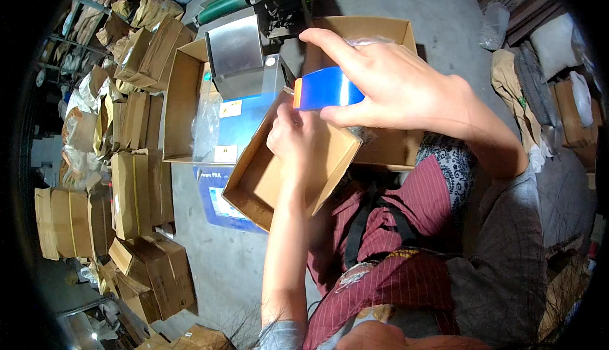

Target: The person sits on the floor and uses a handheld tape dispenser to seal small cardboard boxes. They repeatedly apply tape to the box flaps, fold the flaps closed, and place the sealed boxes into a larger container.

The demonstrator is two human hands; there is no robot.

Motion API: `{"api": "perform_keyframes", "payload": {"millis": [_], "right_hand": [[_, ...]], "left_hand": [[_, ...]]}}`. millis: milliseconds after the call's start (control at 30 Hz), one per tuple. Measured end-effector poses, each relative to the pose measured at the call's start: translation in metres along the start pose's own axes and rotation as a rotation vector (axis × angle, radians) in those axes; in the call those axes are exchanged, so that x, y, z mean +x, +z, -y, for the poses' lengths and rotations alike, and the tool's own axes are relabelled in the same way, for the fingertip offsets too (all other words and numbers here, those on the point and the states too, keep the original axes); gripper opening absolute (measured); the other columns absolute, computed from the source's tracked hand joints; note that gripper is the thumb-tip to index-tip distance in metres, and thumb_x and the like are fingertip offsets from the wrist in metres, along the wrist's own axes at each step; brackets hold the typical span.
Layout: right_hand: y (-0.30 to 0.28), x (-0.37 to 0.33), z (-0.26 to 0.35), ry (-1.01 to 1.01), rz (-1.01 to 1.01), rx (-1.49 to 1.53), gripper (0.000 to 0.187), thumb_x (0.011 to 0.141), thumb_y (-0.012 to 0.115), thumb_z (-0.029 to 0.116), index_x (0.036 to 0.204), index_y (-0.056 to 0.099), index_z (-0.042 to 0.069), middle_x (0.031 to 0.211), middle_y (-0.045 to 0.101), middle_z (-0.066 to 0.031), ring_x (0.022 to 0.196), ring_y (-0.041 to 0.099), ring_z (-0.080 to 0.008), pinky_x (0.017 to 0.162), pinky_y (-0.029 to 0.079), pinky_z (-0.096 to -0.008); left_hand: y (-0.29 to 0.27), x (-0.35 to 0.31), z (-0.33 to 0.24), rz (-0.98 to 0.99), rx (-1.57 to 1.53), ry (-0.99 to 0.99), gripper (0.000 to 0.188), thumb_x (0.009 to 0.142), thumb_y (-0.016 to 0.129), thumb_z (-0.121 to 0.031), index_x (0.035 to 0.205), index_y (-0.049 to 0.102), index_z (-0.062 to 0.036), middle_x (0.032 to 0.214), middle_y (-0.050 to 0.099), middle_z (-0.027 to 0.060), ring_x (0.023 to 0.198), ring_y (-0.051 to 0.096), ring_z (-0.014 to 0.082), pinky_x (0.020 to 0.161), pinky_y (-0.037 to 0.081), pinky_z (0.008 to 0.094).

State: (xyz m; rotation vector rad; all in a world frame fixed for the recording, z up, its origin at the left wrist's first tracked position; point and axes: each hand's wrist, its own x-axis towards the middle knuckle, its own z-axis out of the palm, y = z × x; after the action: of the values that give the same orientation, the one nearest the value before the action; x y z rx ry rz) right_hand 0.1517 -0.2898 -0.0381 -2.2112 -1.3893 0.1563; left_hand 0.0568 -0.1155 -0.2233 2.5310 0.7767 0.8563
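Observation:
A shallow open cardboard box [259,182] sits tilted in front of me, above my lap. My left hand [293,135] reaches into it, fingers curled against its far wall near the upper corner. Above the box, my right hand [387,83] grips a shiny blue tape-like piece [330,88] with an orange edge between thumb and fingers; its exact kind is unclear. The forefinger sticks out past its far side. The fingertips of my left hand are partly hidden by the blue piece.
Behind stands a blue machine [244,125] with a metal hood [236,45], beside an open carton [179,105]. Another open carton [399,29] lies behind my right hand. Stacked boxes [132,191] line the left; a green roller [222,6] is at the back.

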Motion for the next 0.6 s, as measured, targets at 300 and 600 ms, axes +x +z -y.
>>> {"api": "perform_keyframes", "payload": {"millis": [300, 600], "right_hand": [[0.003, -0.001, -0.007, -0.119, -0.07, -0.076, 0.069, 0.076, 0.072, 0.032, 0.128, 0.045, -0.005, 0.074, 0.066, -0.0288, 0.074, 0.068, -0.0459, 0.069, 0.055, -0.0504], [-0.011, 0.001, 0.009, 0.044, 0.079, -0.115, 0.078, 0.081, 0.074, 0.039, 0.144, 0.041, 0.007, 0.096, 0.069, -0.0267, 0.086, 0.069, -0.0422, 0.075, 0.055, -0.0463]], "left_hand": [[-0.013, 0.001, 0.01, 0.188, 0.072, 0.029, 0.032, 0.082, 0.073, -0.026, 0.107, 0.069, -0.0057, 0.078, 0.071, 0.0122, 0.073, 0.071, 0.0298, 0.066, 0.055, 0.0399], [-0.03, -0.012, -0.002, 0.298, -0.25, 0.043, 0.034, 0.093, 0.063, -0.018, 0.125, 0.064, -0.0081, 0.082, 0.071, 0.0183, 0.074, 0.07, 0.0342, 0.068, 0.054, 0.0393]]}}
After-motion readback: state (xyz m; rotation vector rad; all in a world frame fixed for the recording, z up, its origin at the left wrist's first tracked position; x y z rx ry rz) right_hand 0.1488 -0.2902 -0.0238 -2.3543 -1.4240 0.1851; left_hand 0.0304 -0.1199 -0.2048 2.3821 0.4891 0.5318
